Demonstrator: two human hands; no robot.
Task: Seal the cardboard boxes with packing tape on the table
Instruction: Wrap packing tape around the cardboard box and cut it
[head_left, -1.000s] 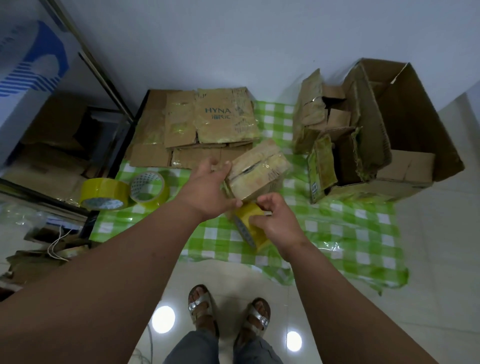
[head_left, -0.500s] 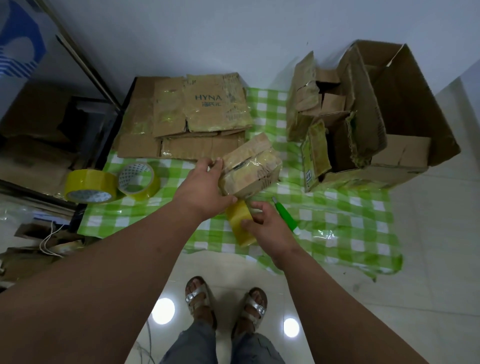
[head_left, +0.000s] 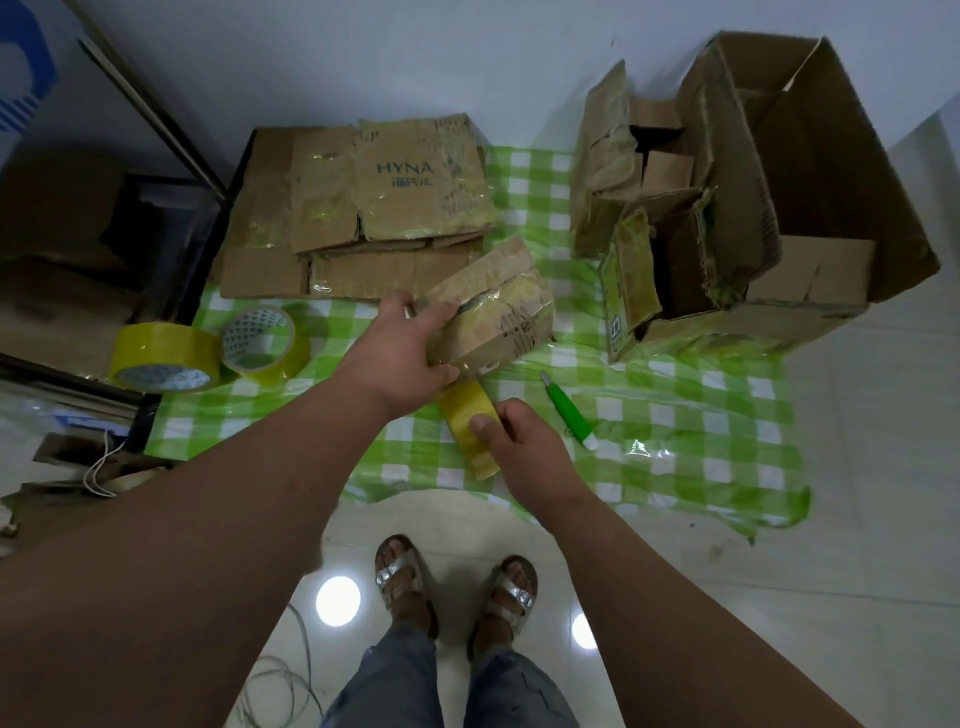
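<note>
I see my left hand gripping one small box at its near end, thumb under the near edge and fingers curled over the far side, holding it tilted just above the counter, which is covered in a green checked cloth. My right hand pinches one tape roll just below the left thumb; the right thumb lies on the roll's face and the other fingers wrap behind it. A strip of tape seems to run from the roll up to the box's near edge, though I cannot tell exactly where it sticks.

I count three tape rolls in all: the one I hold and two spare rolls touching each other, well left of my left fingers. One green cutter lies on the cloth just right of my right fingers.

Beyond my left fingers sits one stack of flattened boxes, the top sheet printed HYNA. To the far right of both hands stands one big open box with a cluster of smaller crumpled boxes against its left side; their number I cannot tell.
</note>
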